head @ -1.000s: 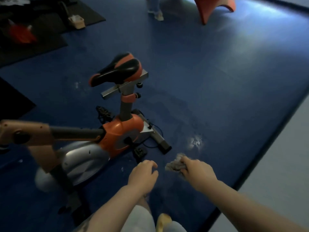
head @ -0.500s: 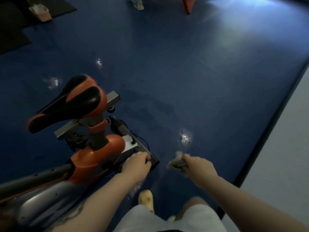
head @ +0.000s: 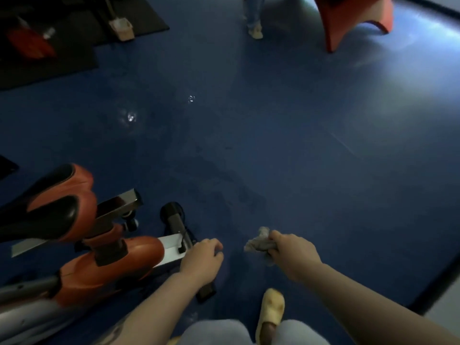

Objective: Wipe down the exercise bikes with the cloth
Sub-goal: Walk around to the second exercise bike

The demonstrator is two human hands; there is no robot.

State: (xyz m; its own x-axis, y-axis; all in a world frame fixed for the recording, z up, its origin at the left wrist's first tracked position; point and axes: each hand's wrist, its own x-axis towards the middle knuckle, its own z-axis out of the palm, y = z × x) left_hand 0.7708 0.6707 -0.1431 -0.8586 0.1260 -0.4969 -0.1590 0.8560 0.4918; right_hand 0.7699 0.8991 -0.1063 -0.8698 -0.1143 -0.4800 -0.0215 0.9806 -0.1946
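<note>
a: cloth (head: 258, 242), grey and crumpled, bunched in the closed right hand (head: 293, 255), hanging over the blue floor (head: 298, 158), clear of the bike.

b: left hand (head: 201, 261) curled on the exercise bike (head: 107, 267) rear stabiliser bar (head: 178, 229).

a: looks like steadying. next, bring cloth onto that glossy orange shell or the smooth black-and-orange saddle (head: 49, 207).

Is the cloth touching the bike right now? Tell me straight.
No. The cloth is bunched in the right hand, held over the blue floor, apart from the bike.
</note>
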